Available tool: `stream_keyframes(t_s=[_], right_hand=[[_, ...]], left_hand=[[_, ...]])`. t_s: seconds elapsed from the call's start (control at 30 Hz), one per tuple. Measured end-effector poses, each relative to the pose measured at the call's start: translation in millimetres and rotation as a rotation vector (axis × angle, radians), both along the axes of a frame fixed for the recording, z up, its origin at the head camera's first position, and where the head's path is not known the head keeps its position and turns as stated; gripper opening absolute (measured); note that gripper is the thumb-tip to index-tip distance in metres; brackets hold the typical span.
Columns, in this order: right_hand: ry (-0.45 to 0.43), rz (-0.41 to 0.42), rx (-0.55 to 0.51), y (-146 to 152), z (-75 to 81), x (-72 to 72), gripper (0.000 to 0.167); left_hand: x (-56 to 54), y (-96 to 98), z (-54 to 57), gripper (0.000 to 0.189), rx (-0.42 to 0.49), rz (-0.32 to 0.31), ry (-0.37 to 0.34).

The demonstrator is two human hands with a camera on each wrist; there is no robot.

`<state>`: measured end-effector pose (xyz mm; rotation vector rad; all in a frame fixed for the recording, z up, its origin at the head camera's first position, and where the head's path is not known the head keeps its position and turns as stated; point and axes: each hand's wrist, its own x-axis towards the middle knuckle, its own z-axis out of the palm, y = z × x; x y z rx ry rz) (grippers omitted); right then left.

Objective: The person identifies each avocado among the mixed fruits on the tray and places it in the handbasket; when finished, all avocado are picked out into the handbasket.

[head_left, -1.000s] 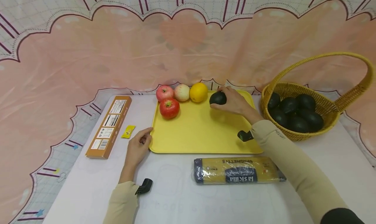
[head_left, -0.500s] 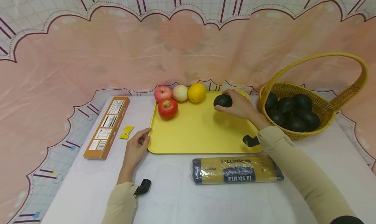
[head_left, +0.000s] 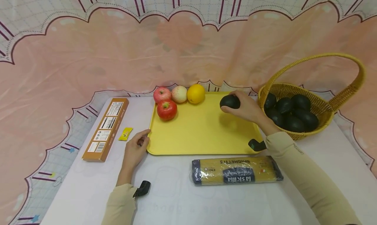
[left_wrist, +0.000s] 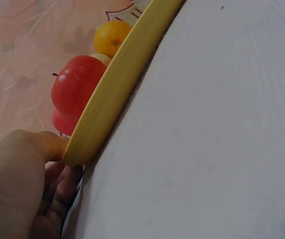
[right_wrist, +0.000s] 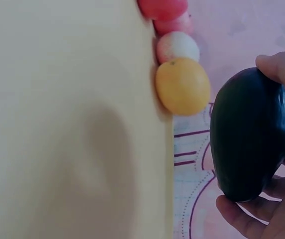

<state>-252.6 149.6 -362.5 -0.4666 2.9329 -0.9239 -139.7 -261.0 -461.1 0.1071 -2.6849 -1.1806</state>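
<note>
My right hand holds a dark avocado above the right part of a yellow tray. In the right wrist view, fingers and thumb curve around the avocado, and a shadow falls on the tray. My left hand grips the tray's left rim near its front corner; the left wrist view shows a finger against the rim, with others curled below. A pink apple, a pale apple-like fruit, an orange and a red pomegranate sit at the tray's back left.
Several more avocados lie in a wicker basket with a tall handle, right of the tray. A spaghetti packet lies before the tray. To the left are a long brown box and a small yellow packet.
My right hand has carried the avocado rightward over the tray, toward the basket side. The left hand stays at the tray's edge. The head view has shifted slightly.
</note>
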Motion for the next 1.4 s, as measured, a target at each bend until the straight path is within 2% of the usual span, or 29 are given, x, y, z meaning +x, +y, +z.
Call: stream_keyframes(t_s=[0.63,0.93,1.4], right_hand=[[-0.031,-0.034,-0.059,24.7,2.6,16.6,0.081],[-0.053,-0.052,-0.024,35.0,7.5,26.7,0.084],[-0.060,-0.096,-0.042,57.9,9.8,41.7,0.083]], left_hand=[[0.7,0.0,-1.3,0.032,-0.007,0.000,0.006],[0.5,0.6,-0.2,0.033,-0.009,0.002,0.004],[1.4,0.1,-1.2,0.032,-0.004,0.000,0.021]])
